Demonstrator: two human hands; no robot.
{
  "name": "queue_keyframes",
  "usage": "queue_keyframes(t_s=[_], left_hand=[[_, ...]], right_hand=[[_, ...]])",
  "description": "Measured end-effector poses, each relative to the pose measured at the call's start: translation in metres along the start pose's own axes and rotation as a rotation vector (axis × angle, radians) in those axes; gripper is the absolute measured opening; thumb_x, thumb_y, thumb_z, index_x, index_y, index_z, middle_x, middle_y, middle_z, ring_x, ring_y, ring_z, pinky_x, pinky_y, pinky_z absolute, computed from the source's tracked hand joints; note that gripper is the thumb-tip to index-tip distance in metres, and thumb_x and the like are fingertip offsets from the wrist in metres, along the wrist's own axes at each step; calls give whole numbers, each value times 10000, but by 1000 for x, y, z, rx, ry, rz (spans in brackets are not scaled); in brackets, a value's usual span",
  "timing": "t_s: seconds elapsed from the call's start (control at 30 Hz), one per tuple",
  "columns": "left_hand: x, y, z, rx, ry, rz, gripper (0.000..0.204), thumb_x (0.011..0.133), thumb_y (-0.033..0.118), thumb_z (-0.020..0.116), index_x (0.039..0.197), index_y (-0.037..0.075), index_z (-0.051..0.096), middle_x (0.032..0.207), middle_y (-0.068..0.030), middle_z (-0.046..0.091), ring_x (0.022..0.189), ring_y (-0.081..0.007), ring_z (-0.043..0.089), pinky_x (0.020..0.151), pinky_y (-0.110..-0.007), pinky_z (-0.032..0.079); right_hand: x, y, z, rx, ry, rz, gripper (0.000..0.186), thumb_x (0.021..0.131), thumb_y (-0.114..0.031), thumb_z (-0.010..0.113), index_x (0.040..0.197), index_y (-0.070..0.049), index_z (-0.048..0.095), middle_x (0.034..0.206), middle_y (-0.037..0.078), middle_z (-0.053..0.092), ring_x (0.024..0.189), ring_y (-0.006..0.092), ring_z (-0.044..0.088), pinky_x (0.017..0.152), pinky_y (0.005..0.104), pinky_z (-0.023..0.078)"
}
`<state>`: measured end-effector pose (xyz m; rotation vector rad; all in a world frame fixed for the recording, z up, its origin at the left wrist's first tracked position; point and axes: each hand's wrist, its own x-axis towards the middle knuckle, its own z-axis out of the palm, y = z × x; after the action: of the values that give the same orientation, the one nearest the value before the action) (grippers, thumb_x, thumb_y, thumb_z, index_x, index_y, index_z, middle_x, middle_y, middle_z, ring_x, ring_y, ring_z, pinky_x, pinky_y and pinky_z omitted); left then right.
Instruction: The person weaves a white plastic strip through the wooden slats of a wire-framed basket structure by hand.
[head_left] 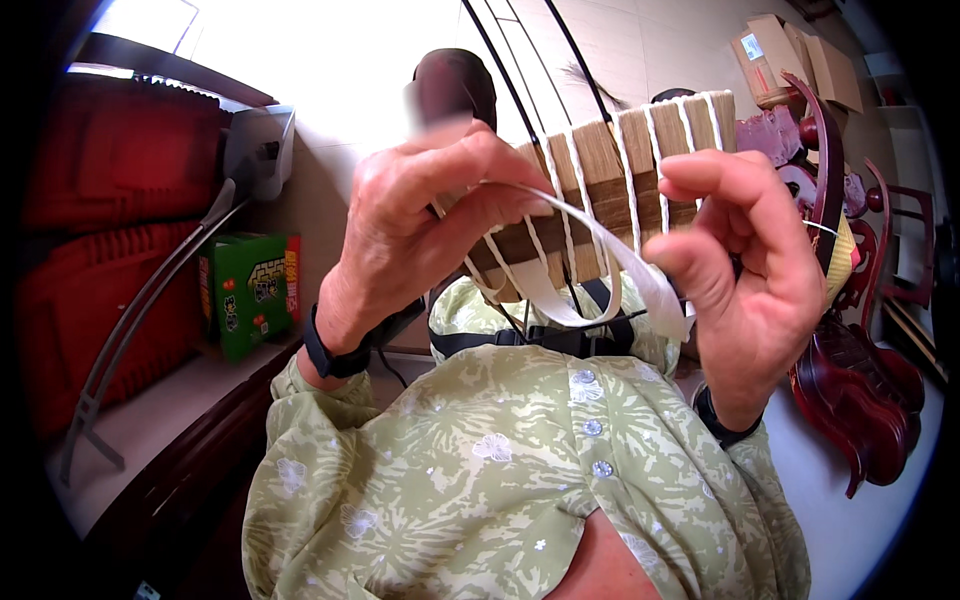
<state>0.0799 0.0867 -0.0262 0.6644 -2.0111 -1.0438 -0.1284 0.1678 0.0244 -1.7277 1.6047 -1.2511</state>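
My left hand [430, 200] is closed, with thumb and fingers pinching one end of a thin white strip [585, 222]. From there the strip arcs to the right and loops down, its wider part hanging beside my right thumb. My right hand [745, 255] has its thumb and curled fingers apart, and nothing shows between them. Behind both hands lies a tan and brown banded piece [640, 150], crossed by several white twisted cords [630, 185]. My left hand covers part of its left side.
Thin black rods [520, 85] rise behind the banded piece. A green box [250, 295] and red cases [120, 150] stand at left. Carved dark-red wooden furniture [860, 390] is at right, with cardboard boxes [775, 65] beyond. A dark rounded object [470, 85] is at the top.
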Motion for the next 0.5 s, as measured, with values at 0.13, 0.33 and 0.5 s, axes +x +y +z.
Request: queue_keyframes(t_s=[0.13, 0.33, 0.5], left_hand=[[2, 3, 1, 134, -16, -24, 136, 771, -65, 717, 891, -21, 672, 850, -77, 681, 762, -151, 655, 663, -261, 513], [4, 10, 5, 36, 6, -129, 149, 850, 35, 710, 993, 1, 686, 849, -49, 680, 754, -106, 632, 648, -246, 498], [-3, 3, 16, -199, 272, -156, 230, 973, 164, 624, 1143, 11, 649, 850, -4, 655, 780, -52, 584, 624, -195, 447]], right_hand=[[7, -4, 12, -321, -82, -290, 290, 708, -100, 823, 928, -3, 662, 813, 23, 583, 637, 100, 491, 548, 232, 369], [2, 5, 21, -354, -90, -169, 92, 805, 44, 706, 860, -5, 651, 726, 36, 566, 613, 95, 518, 549, 245, 400], [10, 19, 38, -366, 55, -324, 82, 826, 20, 713, 875, -22, 662, 734, 13, 575, 598, 74, 505, 526, 231, 391]])
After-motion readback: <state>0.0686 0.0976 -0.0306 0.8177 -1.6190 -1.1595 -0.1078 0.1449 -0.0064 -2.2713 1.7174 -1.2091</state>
